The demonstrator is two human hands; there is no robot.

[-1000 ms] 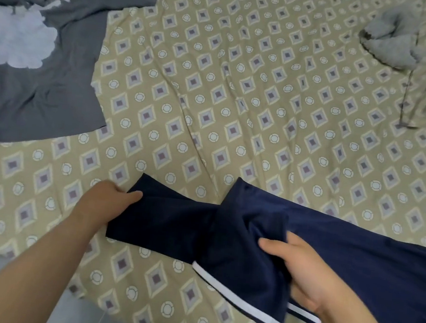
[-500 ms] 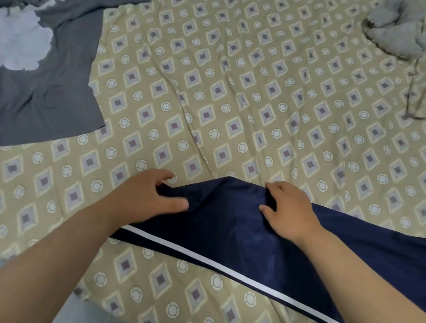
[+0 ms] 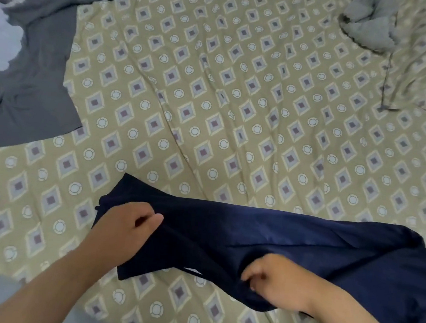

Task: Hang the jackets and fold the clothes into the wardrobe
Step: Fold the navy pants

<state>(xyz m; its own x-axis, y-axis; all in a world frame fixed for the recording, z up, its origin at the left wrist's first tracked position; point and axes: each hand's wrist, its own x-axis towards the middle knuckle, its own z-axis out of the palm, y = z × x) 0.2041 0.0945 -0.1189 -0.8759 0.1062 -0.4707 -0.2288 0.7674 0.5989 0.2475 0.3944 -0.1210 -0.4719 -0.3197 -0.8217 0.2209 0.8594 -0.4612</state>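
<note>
A navy blue garment [image 3: 290, 236] with a white side stripe lies across the near part of the bed, running from the middle to the right edge of the view. My left hand [image 3: 128, 222] grips its left end, fingers curled into the cloth. Near the garment's front edge my right hand [image 3: 273, 281] pinches a bunched fold of the fabric. A sliver of the white stripe shows between my hands.
The bed is covered by an olive sheet [image 3: 238, 98] with diamond and circle prints. A dark grey T-shirt [image 3: 28, 70] with a white print lies at the far left. A grey fleecy garment [image 3: 368, 28] sits at the far right, beside a rumpled sheet fold.
My right hand has slid from the garment's far edge toward me and now pinches its front edge. The garment has turned over, hiding most of the white stripe. My left hand keeps its hold.
</note>
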